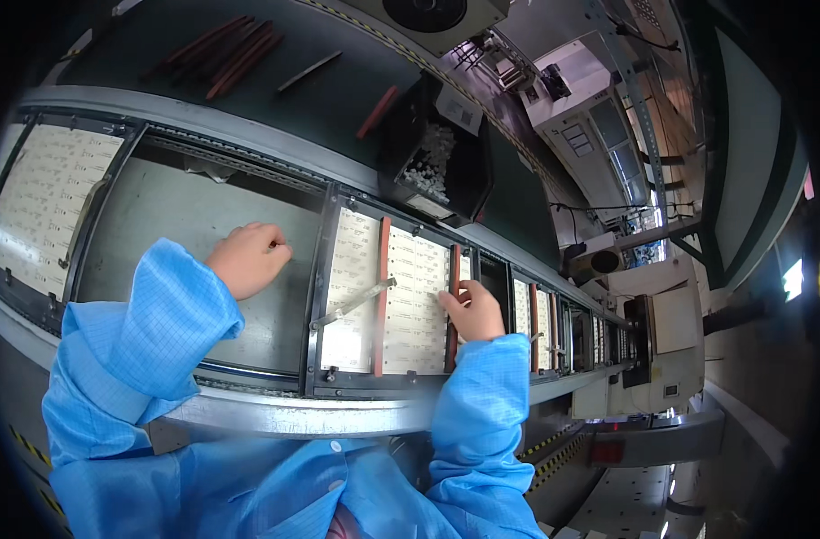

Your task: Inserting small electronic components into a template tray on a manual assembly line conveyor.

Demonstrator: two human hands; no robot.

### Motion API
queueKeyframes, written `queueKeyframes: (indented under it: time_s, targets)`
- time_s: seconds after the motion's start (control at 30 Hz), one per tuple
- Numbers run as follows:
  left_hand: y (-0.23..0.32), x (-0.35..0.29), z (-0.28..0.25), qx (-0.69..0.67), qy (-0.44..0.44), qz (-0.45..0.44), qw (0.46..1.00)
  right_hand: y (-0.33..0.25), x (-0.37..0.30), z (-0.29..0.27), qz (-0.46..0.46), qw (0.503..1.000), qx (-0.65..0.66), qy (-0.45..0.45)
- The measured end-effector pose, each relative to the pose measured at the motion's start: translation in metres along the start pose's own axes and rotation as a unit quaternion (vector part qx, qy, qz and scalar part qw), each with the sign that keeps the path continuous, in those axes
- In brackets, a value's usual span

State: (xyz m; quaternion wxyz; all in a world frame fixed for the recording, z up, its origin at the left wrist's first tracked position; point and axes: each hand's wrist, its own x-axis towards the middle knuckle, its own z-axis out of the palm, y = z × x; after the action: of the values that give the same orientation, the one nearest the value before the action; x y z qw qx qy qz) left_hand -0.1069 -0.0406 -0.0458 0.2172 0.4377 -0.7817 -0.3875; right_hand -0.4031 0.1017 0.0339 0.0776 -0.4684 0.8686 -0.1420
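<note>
A pale circuit board panel (414, 305) with rows of small dark marks lies in a black frame (313, 359) on the conveyor, in front of me. Two red-brown strips cross it from far to near: a left strip (381, 314) and a right strip (452, 346). My right hand (477, 314) is at the right strip, thumb on its left and curled fingers on its right. A metal bar (352, 304) lies slanted across the panel's left part. Over the bare conveyor section to the left hovers my left hand (251, 260), its fingers curled together; whatever they hold is hidden.
Beyond the conveyor stands a black bin (468, 171) with small white parts (432, 162). Several red-brown strips (230, 54) lie on the dark green surface at the far left. Another framed panel (46, 198) sits at left; more frames (540, 323) continue right. A metal rail (293, 418) runs nearest me.
</note>
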Motion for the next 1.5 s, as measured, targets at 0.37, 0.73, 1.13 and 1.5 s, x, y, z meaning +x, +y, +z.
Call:
queueKeyframes:
  time_s: [0.37, 0.73, 1.13, 1.5]
  targets:
    - [0.001, -0.008, 0.002, 0.010, -0.014, -0.018, 1.000, 0.012, 0.007, 0.019, -0.005, 0.999, 0.010, 0.044]
    - [0.000, -0.012, -0.003, 0.053, -0.015, -0.033, 0.998, -0.096, -0.072, 0.030, -0.318, 0.937, -0.009, 0.147]
    - [-0.014, -0.017, -0.013, 0.002, -0.011, 0.044, 0.999, -0.133, -0.106, 0.078, -0.299, 0.939, -0.154, 0.072]
    - [-0.012, -0.016, -0.013, -0.018, -0.039, 0.011, 0.999, -0.070, -0.098, 0.049, -0.192, 0.971, -0.129, 0.068]
